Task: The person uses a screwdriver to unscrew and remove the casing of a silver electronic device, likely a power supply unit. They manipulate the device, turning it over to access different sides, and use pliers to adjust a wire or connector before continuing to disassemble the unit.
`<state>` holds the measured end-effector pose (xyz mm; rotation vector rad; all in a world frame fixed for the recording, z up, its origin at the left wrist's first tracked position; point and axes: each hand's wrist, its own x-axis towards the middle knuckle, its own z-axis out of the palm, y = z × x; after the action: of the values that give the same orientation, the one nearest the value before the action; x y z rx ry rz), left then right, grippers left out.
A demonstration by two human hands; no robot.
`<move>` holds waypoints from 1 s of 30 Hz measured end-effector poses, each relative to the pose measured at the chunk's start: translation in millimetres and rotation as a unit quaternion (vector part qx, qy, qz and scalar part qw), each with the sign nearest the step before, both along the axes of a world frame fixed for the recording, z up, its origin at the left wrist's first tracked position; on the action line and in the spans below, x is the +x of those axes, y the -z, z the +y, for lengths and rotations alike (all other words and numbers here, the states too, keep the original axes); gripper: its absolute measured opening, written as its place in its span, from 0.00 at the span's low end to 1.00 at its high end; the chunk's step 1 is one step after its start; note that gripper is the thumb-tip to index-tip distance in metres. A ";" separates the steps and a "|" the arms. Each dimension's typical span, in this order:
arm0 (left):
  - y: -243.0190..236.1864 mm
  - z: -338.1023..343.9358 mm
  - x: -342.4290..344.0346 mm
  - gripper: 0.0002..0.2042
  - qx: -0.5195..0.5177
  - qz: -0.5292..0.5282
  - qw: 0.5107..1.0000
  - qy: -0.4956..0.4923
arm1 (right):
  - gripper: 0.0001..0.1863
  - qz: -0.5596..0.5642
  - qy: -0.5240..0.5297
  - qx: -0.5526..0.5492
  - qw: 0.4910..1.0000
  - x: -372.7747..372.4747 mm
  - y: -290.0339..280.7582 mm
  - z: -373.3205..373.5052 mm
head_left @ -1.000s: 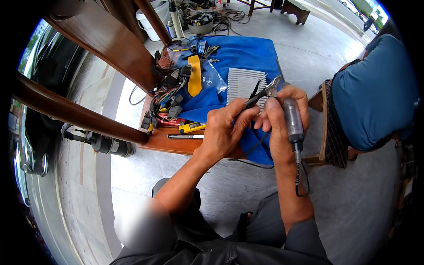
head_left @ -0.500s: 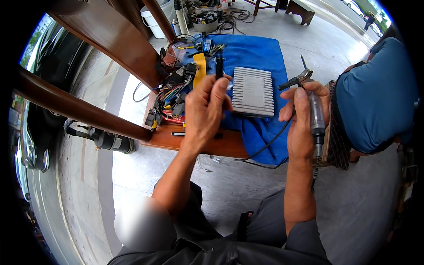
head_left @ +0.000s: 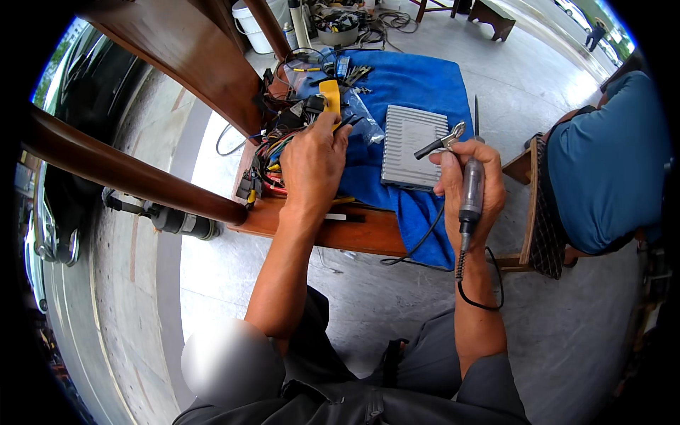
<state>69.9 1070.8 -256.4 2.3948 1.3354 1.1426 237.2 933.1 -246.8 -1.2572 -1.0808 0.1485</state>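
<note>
right hand (head_left: 490, 183) holds 1 probe (head_left: 472, 190), 1 clip (head_left: 443, 142), near 1 ribbed box (head_left: 409, 142).

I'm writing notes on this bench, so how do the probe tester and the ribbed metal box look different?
Shape: the probe tester is slender with a needle tip, while the ribbed metal box is broad and rectangular.
Surface: the tester's handle looks smooth and see-through; the box is opaque, with ridges.
Place: the tester is held in the right grip; the box rests on the blue cloth.
Both look greyish.
</note>
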 end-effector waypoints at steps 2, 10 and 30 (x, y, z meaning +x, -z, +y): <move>-0.6 -1.1 0.1 0.12 -0.002 0.004 1.000 0.000 | 0.07 -0.015 -0.006 0.001 1.000 -0.6 -0.1 0.3; -27.8 -23.6 6.9 0.13 0.022 -0.086 0.992 0.090 | 0.10 -0.013 -0.018 0.027 0.999 -2.5 3.4 1.8; -21.4 -57.4 30.3 0.10 -0.316 -0.314 0.810 0.382 | 0.30 0.071 -0.171 0.026 0.982 5.6 -5.8 -4.7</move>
<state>100.2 1013.4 -234.9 1.5565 0.3468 0.8974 242.8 928.3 -241.0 -0.9897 -1.1612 0.4629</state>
